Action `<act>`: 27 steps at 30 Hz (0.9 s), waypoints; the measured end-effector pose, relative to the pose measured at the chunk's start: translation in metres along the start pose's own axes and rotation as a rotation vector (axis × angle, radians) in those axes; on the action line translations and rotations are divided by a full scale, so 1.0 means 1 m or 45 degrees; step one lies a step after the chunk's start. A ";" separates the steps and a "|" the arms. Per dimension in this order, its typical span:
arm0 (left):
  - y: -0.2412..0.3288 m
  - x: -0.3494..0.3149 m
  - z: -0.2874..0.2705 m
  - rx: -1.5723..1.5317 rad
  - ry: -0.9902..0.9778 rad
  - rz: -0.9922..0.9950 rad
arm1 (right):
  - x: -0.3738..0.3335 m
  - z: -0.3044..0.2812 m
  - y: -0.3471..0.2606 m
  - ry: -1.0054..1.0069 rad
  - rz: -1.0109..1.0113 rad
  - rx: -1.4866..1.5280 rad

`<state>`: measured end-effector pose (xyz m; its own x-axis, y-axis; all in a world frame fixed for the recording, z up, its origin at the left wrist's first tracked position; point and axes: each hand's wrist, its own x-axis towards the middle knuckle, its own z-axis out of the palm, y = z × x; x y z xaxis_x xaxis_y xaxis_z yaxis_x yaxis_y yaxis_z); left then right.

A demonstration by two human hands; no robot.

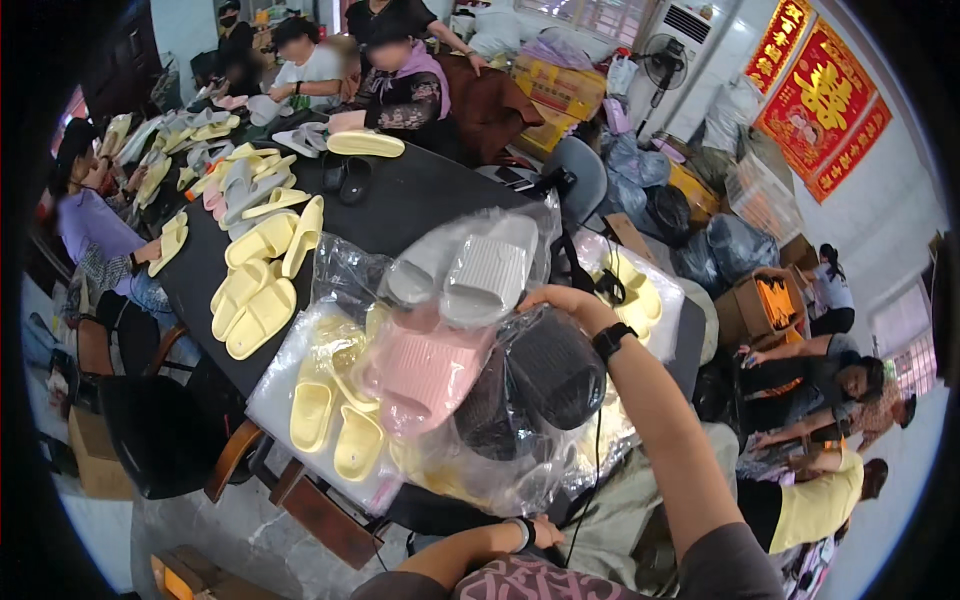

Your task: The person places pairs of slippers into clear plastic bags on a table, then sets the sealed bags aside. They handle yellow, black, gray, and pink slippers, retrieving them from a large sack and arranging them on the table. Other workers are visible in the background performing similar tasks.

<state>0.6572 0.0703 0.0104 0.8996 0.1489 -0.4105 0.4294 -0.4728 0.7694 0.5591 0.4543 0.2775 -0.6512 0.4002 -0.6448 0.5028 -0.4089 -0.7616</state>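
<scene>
My right hand [562, 303], with a black watch on its wrist, reaches over the table. Its fingers curl on clear plastic, between bagged grey slippers [490, 275] and bagged black slippers [555, 365]; which bag it grips is hard to tell. Bagged pink slippers [430, 370] lie against both. Under this heap are bagged yellow slippers [357, 442] on a stack of clear plastic bags [275, 385]. Low by the near table edge is my left hand [543, 532], wearing a pale wristband, beside a grey-green sack [625, 500]; its fingers are mostly hidden.
Loose yellow slippers [262, 315] and other pairs cover the left of the dark table [420, 190]. Several people sit or stand around it. A black chair [165, 435] is at left. A dark cable [598, 440] hangs near my right arm. Boxes and bags crowd the right side.
</scene>
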 end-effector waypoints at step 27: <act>0.010 -0.016 0.004 0.405 0.146 -0.137 | -0.234 0.057 0.287 1.027 -0.678 0.915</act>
<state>0.6470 0.0604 0.0224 0.8614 0.3007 -0.4094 0.4922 -0.6934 0.5262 0.8238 0.1967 0.2130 -0.0091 0.9505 -0.3106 -0.3195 -0.2971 -0.8998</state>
